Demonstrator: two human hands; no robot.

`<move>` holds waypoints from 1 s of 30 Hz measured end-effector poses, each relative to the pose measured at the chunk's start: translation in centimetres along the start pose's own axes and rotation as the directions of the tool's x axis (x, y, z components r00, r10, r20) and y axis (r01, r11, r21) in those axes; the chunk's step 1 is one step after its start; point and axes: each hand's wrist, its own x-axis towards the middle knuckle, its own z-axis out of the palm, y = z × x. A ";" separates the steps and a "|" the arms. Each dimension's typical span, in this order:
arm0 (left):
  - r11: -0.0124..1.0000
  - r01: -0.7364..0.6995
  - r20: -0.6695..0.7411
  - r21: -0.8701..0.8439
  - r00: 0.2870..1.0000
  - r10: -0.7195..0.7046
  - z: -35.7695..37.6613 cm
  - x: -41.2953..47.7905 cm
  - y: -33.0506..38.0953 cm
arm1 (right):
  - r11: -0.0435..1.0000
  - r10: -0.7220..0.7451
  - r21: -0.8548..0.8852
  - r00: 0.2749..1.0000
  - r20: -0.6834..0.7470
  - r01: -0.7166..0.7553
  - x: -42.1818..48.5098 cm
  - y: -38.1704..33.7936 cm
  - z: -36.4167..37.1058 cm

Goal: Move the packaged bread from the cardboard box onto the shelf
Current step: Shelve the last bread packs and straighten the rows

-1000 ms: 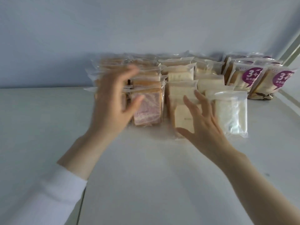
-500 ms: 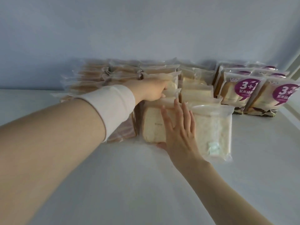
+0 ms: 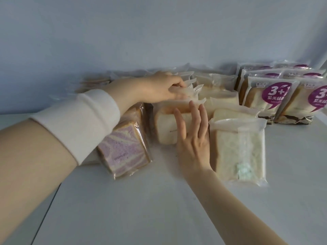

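Rows of packaged bread stand on the white shelf (image 3: 159, 209) against the back wall. My right hand (image 3: 192, 137) lies flat with straight fingers against the front of a plain white loaf pack (image 3: 165, 129). My left hand (image 3: 162, 88) reaches across from the left and pinches the clear plastic top flap (image 3: 190, 93) of a pack just behind that loaf. A purple-swirl bread pack (image 3: 122, 152) leans at the left, partly under my left forearm. A pale bread pack (image 3: 238, 149) stands at the right. The cardboard box is out of view.
Purple-labelled "3+" bread bags (image 3: 269, 96) stand in rows at the back right. More clear-wrapped slices (image 3: 95, 82) sit at the back left, blurred. A seam in the shelf surface (image 3: 47, 206) runs at the lower left.
The view has drawn closer and shifted left. My left hand stays reached across on the packs' tops, now pinching a flap. My right hand stays flat on the white loaf.
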 end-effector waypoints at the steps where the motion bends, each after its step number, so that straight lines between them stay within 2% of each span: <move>1: 1.000 -0.004 0.032 0.013 0.999 0.003 0.0 -0.4 -0.2 | 1.000 -0.001 0.012 1.000 0.001 0.001 -0.1 0.0 0.1; 7: 0.995 -0.051 0.140 0.090 0.989 0.038 0.4 -1.6 -0.7 | 0.993 0.006 0.118 0.999 0.052 -0.013 -0.5 0.6 0.1; 12: 0.992 -0.084 0.081 0.093 0.994 0.076 1.0 -2.0 -1.0 | 0.962 0.000 0.272 1.000 -0.012 0.004 -1.3 0.6 0.0; 13: 0.992 -0.090 0.073 0.093 0.994 0.084 1.1 -2.0 -1.1 | 0.936 0.057 0.347 0.998 -0.003 -0.053 -1.4 0.4 0.1; 15: 0.991 -0.101 0.058 0.091 0.994 0.096 1.3 -2.2 -1.3 | 0.820 0.214 0.529 0.974 0.073 -0.220 -1.2 -0.3 0.2; 18: 0.984 -0.113 0.034 0.134 0.993 0.110 1.6 -2.2 -1.7 | 0.712 0.291 0.646 0.953 0.084 -0.275 -0.6 -1.2 0.5; 20: 0.978 -0.114 0.023 0.174 0.993 0.112 1.7 -2.2 -1.8 | 0.700 0.306 0.651 0.947 0.099 -0.294 -0.3 -1.6 0.7; 22: 0.969 -0.112 0.019 0.218 0.994 0.111 1.7 -2.2 -1.8 | 0.712 0.293 0.612 0.938 0.185 -0.343 0.1 -1.9 0.2; 25: 0.948 -0.114 0.007 0.296 0.993 0.117 1.9 -2.4 -1.5 | 0.828 0.196 0.460 0.934 0.297 -0.320 -0.1 -1.8 -2.2; 26: 0.943 -0.109 0.004 0.314 0.993 0.114 2.0 -2.5 -1.5 | 0.863 0.149 0.441 0.958 0.244 -0.246 -0.4 -1.3 -3.6; 28: 0.938 -0.081 0.003 0.337 0.996 0.085 2.2 -2.7 -1.3 | 0.879 0.070 0.471 0.997 0.028 -0.075 -1.8 0.8 -6.3; 29: 0.936 -0.060 0.001 0.347 0.998 0.064 2.3 -2.9 -1.0 | 0.876 0.085 0.480 0.995 -0.055 -0.049 -2.8 2.6 -7.4; 30: 0.934 -0.044 -0.010 0.354 0.999 0.051 2.4 -3.0 -0.7 | 0.877 0.141 0.472 0.987 -0.072 -0.091 -3.8 4.5 -8.2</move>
